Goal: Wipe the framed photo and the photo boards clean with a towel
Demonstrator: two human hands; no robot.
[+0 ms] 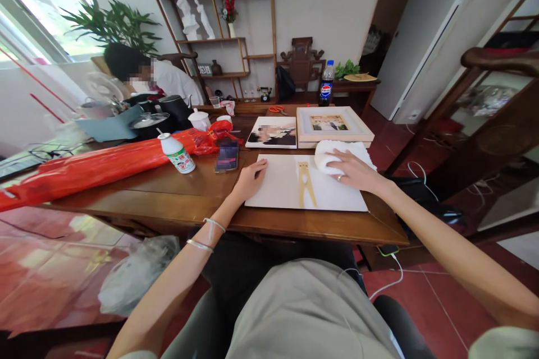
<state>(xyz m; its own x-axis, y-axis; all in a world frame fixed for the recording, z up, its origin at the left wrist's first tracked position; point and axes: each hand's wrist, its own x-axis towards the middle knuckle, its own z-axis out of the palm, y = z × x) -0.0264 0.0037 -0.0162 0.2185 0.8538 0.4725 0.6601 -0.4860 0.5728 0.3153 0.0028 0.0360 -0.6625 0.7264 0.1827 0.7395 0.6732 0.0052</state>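
A flat white panel (278,190) lies on the wooden table in front of me. On its middle sits a tan, fork-legged strip (306,184), narrow at the top and split toward my side. My left hand (251,178) grips the panel's left edge with its fingers curled together. Over the panel's upper right part, my right hand (349,168) is closed on a wad of white paper towel (326,157), pressing it down. The towel's loose end spreads past the panel's far right edge. What lies under my right palm is hidden.
Behind the panel are a photo print (272,132), a framed photo (334,126), orange-handled scissors (278,109) and a cola bottle (327,84). To the left are a phone (227,156), a white bottle (177,154) and a long red plastic-wrapped bundle (113,160). Another person (172,81) sits at the far left.
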